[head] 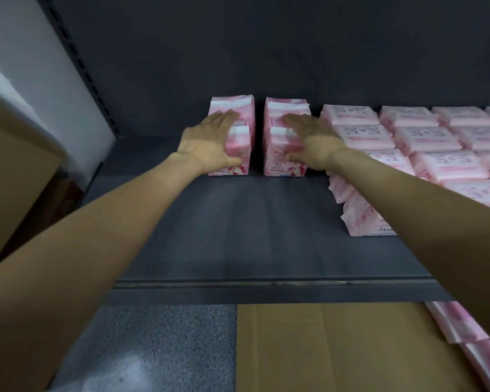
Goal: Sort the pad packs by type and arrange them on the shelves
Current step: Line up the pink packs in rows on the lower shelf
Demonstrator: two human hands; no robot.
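Head view: left hand [207,142] grips one upright pack [232,140], right hand [311,142] another [283,137], deep on the shelf [238,236]. Letting go unevenly could topple these narrow packs against the flat stacks [408,142].

Two upright rows of pad packs [239,142] [285,142] were set side by side at the back of the shelf [238,236], with a gap between. Flat stacked packs [425,142] were ranged to their right. A cardboard box [323,349] was placed below the shelf's front edge.
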